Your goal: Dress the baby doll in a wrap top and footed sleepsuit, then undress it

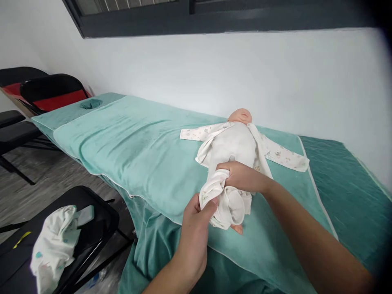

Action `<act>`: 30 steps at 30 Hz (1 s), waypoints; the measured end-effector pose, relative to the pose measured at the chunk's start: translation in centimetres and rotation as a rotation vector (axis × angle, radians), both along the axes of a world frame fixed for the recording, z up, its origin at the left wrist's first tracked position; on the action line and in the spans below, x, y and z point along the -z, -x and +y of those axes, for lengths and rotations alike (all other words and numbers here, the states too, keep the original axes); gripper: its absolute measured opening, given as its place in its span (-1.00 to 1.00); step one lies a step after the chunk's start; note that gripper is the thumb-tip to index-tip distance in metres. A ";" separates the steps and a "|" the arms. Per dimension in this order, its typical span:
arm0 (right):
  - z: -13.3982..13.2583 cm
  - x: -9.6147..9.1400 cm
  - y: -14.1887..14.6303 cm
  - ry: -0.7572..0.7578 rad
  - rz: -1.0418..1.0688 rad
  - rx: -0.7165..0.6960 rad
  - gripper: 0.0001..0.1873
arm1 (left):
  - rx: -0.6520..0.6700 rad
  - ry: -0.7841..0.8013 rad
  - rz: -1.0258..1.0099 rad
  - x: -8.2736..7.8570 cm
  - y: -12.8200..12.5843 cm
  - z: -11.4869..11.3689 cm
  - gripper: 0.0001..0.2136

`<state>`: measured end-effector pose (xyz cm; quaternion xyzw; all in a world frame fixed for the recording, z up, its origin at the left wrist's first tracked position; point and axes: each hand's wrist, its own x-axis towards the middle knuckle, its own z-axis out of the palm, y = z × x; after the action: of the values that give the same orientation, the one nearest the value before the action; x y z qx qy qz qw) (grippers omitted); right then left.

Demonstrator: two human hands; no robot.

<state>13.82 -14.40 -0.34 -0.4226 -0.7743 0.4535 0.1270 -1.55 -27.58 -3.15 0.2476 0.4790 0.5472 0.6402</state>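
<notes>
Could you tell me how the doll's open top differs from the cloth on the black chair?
The open top lies spread flat under the doll, sleeves out; the cloth on the black chair is crumpled in a heap. The open top sits near the left hand and right hand, which grip bunched white fabric at the doll's legs; the cloth lies apart. Both are white with small prints.

We are seeing soft, even daylight brightening the white wall (214, 69), with faint shadows only. The right edge is darkening into vignette, the floor (45, 179) at left is smearing with blur, and straight lines are bowing outward.
</notes>
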 end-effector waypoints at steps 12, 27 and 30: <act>-2.4 0.7 0.0 -0.430 -0.418 -0.018 -0.92 | -0.159 -0.021 -0.204 2.0 -1.9 -4.4 -0.72; -3.7 1.8 -0.2 -0.613 -0.557 -0.076 -0.84 | -0.275 -0.157 0.095 6.9 -0.9 -4.2 -0.76; -3.7 1.9 -0.1 -0.621 -0.566 -0.075 -0.83 | -0.296 -0.168 0.104 7.0 -0.5 -3.9 -0.76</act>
<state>13.90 -18.05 -2.29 -0.4437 -0.8934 0.0689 0.0142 -1.08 -31.50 -10.19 0.2549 0.4952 0.6601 0.5040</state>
